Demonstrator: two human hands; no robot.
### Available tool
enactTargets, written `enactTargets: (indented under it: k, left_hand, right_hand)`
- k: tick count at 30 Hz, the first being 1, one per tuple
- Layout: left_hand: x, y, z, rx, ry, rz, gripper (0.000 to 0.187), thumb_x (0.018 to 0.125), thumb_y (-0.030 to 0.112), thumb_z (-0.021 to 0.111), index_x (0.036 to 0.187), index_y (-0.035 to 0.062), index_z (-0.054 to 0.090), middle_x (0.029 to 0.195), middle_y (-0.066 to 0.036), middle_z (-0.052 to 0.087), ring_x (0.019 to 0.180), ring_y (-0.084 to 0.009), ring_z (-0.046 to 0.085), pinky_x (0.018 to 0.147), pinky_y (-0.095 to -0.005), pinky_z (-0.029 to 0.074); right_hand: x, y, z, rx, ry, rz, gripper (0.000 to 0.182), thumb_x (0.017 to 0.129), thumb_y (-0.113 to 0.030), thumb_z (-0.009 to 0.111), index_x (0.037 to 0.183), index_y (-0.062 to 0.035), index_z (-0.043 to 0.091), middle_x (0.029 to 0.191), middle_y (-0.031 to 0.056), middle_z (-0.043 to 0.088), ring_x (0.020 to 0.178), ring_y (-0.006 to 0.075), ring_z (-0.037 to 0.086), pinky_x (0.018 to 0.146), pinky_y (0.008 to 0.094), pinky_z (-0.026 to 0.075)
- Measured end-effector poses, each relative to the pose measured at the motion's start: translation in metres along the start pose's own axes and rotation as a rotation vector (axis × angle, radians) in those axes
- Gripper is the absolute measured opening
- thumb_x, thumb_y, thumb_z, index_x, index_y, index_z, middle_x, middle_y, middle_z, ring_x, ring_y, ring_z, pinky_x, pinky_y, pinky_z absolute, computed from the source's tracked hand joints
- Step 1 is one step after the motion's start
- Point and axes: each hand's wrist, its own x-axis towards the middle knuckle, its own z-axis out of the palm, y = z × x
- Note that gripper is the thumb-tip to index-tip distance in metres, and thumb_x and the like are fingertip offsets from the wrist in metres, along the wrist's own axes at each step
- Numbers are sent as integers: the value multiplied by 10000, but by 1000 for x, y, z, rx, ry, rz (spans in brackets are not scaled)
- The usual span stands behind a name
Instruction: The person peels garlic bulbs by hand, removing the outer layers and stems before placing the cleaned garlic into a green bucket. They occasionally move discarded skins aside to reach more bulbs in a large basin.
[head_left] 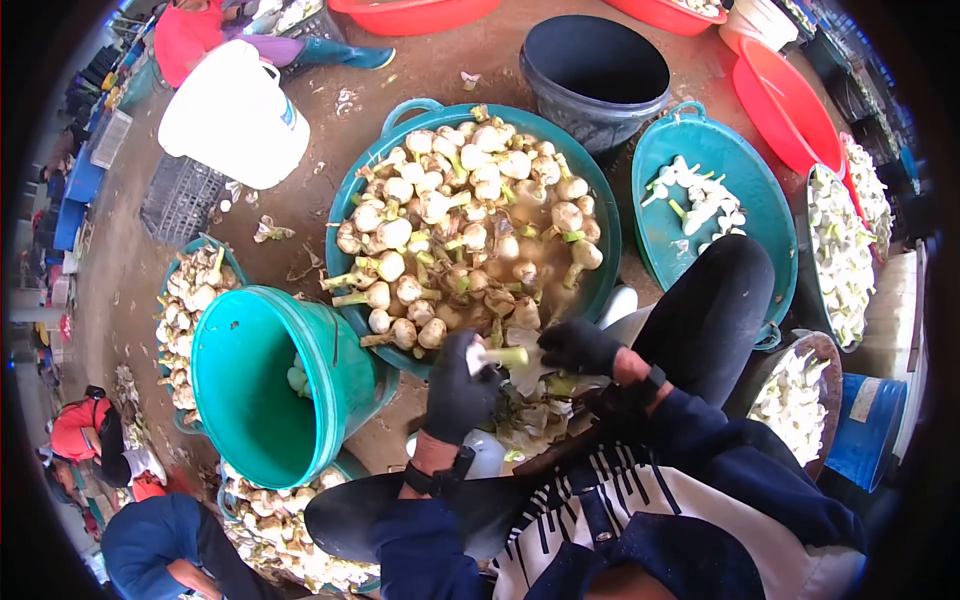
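In the head view, my left hand, in a black glove, is closed around a garlic bulb whose pale green stem points right. My right hand, also gloved in black, is curled just beyond the stem end; what its fingers hold is hidden. Pale loose garlic skins lie below and between the hands. Right in front stands a large teal tub of garlic bulbs in murky brown water. To its right, a second teal tub holds several whiter, cleaned bulbs.
A green bucket tilts at the left, with a white bucket behind it. A black bucket and a red tub stand at the back. Filled containers of white garlic line the right. Co-workers sit at the left.
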Motion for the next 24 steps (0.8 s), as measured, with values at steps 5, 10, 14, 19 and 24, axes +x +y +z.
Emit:
enactTargets:
  k: [5,10,14,19,24]
  left_hand:
    - [-3,-9,20,18,-94,-35,529,686,81,730,1141,-5,476,970,-216,589,879,-394,602,734,-433,500]
    - [-8,-2,32,-97,-162,-21,561,716,103,740,1193,-8,467,987,-212,598,825,-360,633,691,-406,520]
    - [-15,-4,27,-112,-168,-79,481,743,81,718,1171,3,512,970,-180,629,780,-278,660,656,-346,533]
    - [-11,-1,28,-1,-297,-53,372,779,105,691,1111,-2,562,972,-172,638,797,-284,664,673,-346,537]
    - [-11,1,31,12,-324,-48,347,790,112,682,1101,1,574,962,-180,641,813,-296,664,686,-350,535]
  right_hand:
    - [-6,-77,-18,65,250,-218,174,750,-125,733,863,-5,677,883,138,649,803,262,636,711,342,495]
    - [-8,-65,-24,148,354,-227,121,737,-51,675,855,-53,698,794,119,656,756,297,635,676,378,506]
    - [-16,-61,-99,-393,749,-35,91,767,-40,640,842,-69,683,831,123,649,741,292,649,633,342,501]
    - [-20,-74,-154,-912,893,211,210,711,-186,679,901,-100,664,904,147,622,828,355,591,652,438,477]
    - [40,-32,-79,-345,407,216,349,772,-287,697,1060,-96,658,894,174,662,810,370,641,736,426,509]
